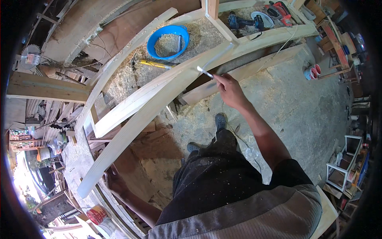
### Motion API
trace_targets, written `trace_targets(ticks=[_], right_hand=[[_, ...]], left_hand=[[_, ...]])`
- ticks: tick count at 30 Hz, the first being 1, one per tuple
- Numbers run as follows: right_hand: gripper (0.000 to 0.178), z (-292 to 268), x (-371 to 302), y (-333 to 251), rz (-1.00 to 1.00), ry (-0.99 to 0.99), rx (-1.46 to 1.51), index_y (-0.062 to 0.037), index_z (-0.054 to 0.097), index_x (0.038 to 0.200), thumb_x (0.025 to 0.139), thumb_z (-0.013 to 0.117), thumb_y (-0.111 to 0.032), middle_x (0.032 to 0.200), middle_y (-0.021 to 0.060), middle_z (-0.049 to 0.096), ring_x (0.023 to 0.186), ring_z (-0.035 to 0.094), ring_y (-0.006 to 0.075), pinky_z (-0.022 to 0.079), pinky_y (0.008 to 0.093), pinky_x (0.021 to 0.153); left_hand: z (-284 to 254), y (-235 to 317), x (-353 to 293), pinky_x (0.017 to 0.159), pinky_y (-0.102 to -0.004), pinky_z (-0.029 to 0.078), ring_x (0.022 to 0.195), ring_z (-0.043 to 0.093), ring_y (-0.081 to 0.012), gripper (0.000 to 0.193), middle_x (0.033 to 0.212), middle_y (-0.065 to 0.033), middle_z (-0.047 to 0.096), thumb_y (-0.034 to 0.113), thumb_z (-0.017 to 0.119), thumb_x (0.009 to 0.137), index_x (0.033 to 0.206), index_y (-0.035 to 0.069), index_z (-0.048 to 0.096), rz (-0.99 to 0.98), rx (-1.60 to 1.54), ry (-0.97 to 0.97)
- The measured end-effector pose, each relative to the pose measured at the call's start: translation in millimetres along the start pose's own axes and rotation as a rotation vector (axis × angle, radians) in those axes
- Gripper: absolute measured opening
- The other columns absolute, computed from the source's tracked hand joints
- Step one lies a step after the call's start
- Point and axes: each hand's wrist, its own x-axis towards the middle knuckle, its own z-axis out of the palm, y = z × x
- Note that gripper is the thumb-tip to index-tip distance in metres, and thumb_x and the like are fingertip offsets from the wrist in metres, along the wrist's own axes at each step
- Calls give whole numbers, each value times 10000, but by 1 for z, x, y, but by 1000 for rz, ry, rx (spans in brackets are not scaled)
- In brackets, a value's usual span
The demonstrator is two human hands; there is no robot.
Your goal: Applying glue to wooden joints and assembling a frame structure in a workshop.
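Note:
A long pale wooden plank [135,123] slants from the lower left up to the wooden frame at the upper right. In my right hand [230,91] is a slim brush [205,72] with a white tip, closed between the fingers and held over the plank's right edge. A shiny, wet-looking streak runs along the plank just beyond the brush. My left hand [115,184] is in shade at the plank's lower left edge, its fingers closed at that edge and partly hidden by the wood.
Behind the plank, a bench [207,34] strewn with shavings bears a blue basin [151,42], a yellow tool [154,64], a cordless drill [242,22] and a red power tool [280,12]. A wooden post [47,87] juts in at left. Red-and-white buckets [311,72] stand right.

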Motion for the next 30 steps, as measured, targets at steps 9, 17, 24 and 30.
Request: trace_targets(ticks=[9,17,24,30], right_hand=[[600,-25,2,-43,61,13,-212,-121,579,1481,905,609,47,1097,194,603,1009,641,394,559,477,871],[542,3,-23,-59,-74,-95,-127,-45,584,1447,912,592,44,1217,279,601,1091,670,447,562,527,921],[595,34,-63,-125,-126,-122,-210,-38,569,1478,894,611,67,1062,196,543,995,582,382,534,450,849],[508,-5,-19,-116,154,63,-317,-50,621,1428,929,597,45,1098,195,615,949,657,392,564,458,838]], left_hand=[[0,0,-8,1101,-411,562,1289,647,-304,495,1432,-214,622,59,650,1032,1487,-52,488,-17,1,-102],[4,4,-17,1132,-431,542,1289,653,-307,427,1389,-201,656,17,647,1018,1432,-40,557,-52,77,-102],[14,4,-22,1163,-460,513,1308,641,-307,446,1409,-196,643,3,660,1001,1435,-22,559,-79,91,-108],[21,8,-26,1173,-485,495,1322,629,-297,493,1412,-187,636,-10,674,982,1452,-12,529,-97,104,-107]])
